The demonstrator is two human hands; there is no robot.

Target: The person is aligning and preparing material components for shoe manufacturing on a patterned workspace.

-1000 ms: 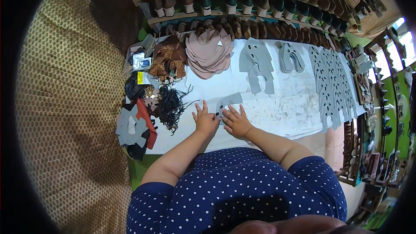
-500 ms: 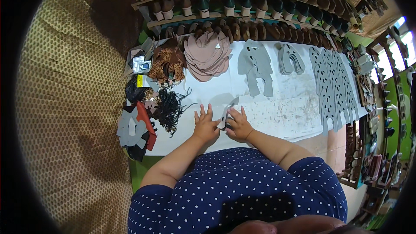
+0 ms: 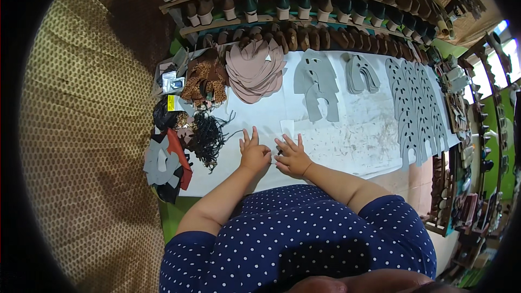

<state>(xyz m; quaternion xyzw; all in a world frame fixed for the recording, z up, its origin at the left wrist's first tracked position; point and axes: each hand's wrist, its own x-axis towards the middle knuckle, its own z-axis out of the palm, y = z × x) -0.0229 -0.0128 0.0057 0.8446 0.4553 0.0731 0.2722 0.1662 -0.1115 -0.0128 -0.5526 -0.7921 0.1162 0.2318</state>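
A second ago our cut-out piece (image 3: 287,126) lay grey side up; now a pale strip shows at twelve o'clock from our right hand (image 3: 293,158). Our left hand (image 3: 255,155) brings thumb and forefinger together; we cannot tell whether either grip grasps it. The table (image 3: 355,130) offers open room toward two o'clock; its near edge runs at six, black cords (image 3: 206,140) near half past nine.
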